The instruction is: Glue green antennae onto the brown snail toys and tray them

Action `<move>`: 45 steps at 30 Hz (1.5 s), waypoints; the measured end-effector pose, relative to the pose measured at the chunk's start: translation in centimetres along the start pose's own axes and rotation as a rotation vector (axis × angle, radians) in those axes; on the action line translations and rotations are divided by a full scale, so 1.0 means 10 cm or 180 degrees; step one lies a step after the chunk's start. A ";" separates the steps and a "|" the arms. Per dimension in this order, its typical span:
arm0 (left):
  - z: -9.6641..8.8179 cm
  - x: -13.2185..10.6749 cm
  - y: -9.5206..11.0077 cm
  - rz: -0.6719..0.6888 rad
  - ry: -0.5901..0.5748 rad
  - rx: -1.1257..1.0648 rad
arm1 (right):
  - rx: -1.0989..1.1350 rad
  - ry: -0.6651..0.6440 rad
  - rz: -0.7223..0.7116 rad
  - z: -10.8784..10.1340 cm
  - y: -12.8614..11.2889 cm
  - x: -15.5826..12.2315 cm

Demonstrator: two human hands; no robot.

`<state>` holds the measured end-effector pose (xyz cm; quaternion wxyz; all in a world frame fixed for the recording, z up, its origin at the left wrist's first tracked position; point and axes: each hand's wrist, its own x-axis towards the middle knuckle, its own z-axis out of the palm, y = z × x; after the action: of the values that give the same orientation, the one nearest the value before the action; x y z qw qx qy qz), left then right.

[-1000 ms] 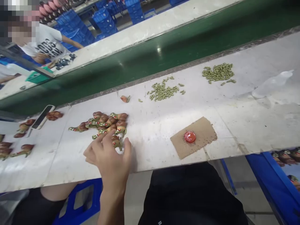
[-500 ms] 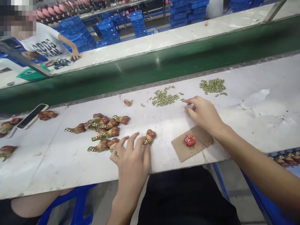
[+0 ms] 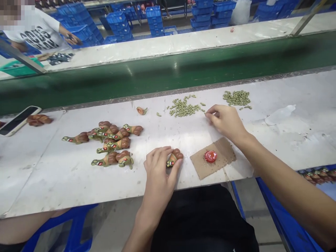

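Note:
My left hand rests on the white bench with its fingers curled round a small brown snail figure. My right hand is stretched out to the edge of a heap of small green pieces, thumb and forefinger pinched together on one of them. A cluster of several more brown snail figures lies to the left of my left hand. Between my hands, a red round cap sits on a piece of brown cardboard.
A second heap of green pieces lies further right, beside a clear plastic bag. A green conveyor belt runs behind the bench. A phone lies far left. Another person works across the belt, before stacked blue crates.
My left hand has drawn one snail figure out of the cluster and to the right, then closed round it. My right hand came into view and pinched at the green heap.

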<state>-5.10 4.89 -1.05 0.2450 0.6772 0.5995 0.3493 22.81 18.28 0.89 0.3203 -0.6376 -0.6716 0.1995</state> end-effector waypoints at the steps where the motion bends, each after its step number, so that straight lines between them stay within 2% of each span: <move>1: 0.00 -0.01 0.01 -0.0019 -0.0015 -0.0136 | 0.0186 -0.0045 0.0000 -0.07 -0.06 -0.11; 6: -0.02 -0.11 0.14 -0.0222 -0.0171 -0.1171 | 0.1777 -0.0222 0.0027 -0.34 -0.40 -0.83; 9: -0.04 -0.17 0.27 -0.0419 -0.0457 -0.1808 | 0.2181 -0.0287 0.0186 -0.39 -0.56 -1.22; 11: -0.04 -0.20 0.37 -0.0401 -0.0716 -0.1951 | 0.2194 -0.0345 0.0246 -0.40 -0.62 -1.40; 14: 0.01 -0.21 0.50 -0.0177 -0.1043 -0.2050 | 0.2108 -0.0555 0.0374 -0.39 -0.64 -1.56; 17: 0.09 -0.19 0.58 -0.0019 -0.1145 -0.2093 | 0.2028 -0.0595 0.0544 -0.38 -0.62 -1.65; 20: 0.15 -0.17 0.60 -0.0052 -0.1225 -0.2142 | 0.2204 -0.0578 0.0775 -0.34 -0.58 -1.73; 23: 0.19 -0.18 0.58 -0.0127 -0.1268 -0.2365 | 0.2683 -0.0582 0.0979 -0.29 -0.54 -1.78; 26: 0.20 -0.22 0.57 -0.0330 -0.1322 -0.2541 | 0.2966 -0.0615 0.1004 -0.25 -0.51 -1.79; 28: 0.20 -0.28 0.56 -0.0520 -0.1295 -0.2539 | 0.2770 -0.0510 0.0881 -0.25 -0.49 -1.76; 32: 0.19 -0.37 0.51 -0.0838 -0.1167 -0.2561 | 0.1493 0.0197 0.0290 -0.29 -0.43 -1.64; 34: 0.19 -0.38 0.49 -0.0898 -0.1181 -0.2610 | 0.0984 0.0404 -0.0031 -0.30 -0.38 -1.56; 38: 0.21 -0.37 0.46 -0.0986 -0.1147 -0.2734 | 0.0572 0.0398 -0.0419 -0.27 -0.31 -1.45; 45: 0.23 -0.33 0.50 -0.0838 -0.1066 -0.2569 | 0.0262 0.0269 -0.0624 -0.19 -0.30 -1.45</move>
<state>-0.32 1.07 0.66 0.6252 0.4927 0.4484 0.4066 21.64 3.38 1.77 0.3922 -0.5630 -0.7079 0.1676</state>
